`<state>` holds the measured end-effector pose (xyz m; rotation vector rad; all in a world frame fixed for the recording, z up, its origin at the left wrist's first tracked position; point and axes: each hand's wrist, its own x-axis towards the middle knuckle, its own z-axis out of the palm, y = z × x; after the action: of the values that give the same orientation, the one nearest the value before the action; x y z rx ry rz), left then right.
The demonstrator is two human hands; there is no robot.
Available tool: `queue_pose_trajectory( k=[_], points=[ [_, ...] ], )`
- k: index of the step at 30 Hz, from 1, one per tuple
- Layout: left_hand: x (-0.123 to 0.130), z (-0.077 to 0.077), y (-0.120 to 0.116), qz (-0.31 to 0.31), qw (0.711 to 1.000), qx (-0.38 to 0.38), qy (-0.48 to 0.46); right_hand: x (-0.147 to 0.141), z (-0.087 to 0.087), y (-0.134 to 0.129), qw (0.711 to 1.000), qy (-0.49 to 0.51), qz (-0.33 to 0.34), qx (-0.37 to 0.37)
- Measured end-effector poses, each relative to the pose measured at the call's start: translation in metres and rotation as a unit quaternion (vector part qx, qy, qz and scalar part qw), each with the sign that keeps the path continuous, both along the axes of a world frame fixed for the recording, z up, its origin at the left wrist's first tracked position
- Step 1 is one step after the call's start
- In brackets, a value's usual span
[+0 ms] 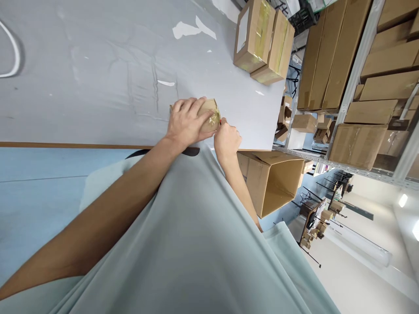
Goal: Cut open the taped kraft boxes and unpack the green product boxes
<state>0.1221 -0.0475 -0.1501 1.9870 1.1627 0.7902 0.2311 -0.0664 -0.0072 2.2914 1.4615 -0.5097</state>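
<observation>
A small brown cardboard box with clear, shiny tape on its right end rests at the front edge of the grey table. My left hand lies over its left part, fingers bent across the top and thumb pressed along it, gripping it. Close against the box's right end is my right hand, closed in a fist. A speck of red shows at its fingertips by the taped edge; the rest of what it holds is hidden by the fingers.
Two taped cardboard boxes stand at the table's far right. Torn white patches mark the grey tabletop, and a white loop lies far left. Below the table's right end is an open carton. Metal shelving with cartons rises on the right.
</observation>
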Motion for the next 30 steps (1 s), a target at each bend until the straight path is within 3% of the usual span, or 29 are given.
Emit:
queue_pose_trajectory(
  k=[7, 13, 17, 25, 30],
  points=[
    [-0.002, 0.007, 0.000, -0.010, 1.000, -0.021, 0.005, 0.008, 0.006, -0.017, 1.000, -0.028, 0.004, -0.007],
    [-0.001, 0.004, -0.003, 0.004, 1.000, 0.000, 0.026, 0.020, 0.016, -0.031, 1.000, -0.021, 0.011, -0.015],
    [-0.001, 0.002, -0.005, 0.007, 0.999, 0.012, 0.030, 0.023, 0.017, -0.024, 1.000, 0.003, 0.018, 0.013],
    [0.000, 0.007, -0.004, 0.016, 1.000, -0.012, 0.000, 0.022, 0.002, -0.001, 0.999, 0.035, 0.023, 0.008],
    [0.001, 0.012, -0.004, 0.021, 1.000, -0.016, 0.000, 0.023, 0.004, -0.001, 0.999, 0.039, 0.030, 0.006]
  ],
)
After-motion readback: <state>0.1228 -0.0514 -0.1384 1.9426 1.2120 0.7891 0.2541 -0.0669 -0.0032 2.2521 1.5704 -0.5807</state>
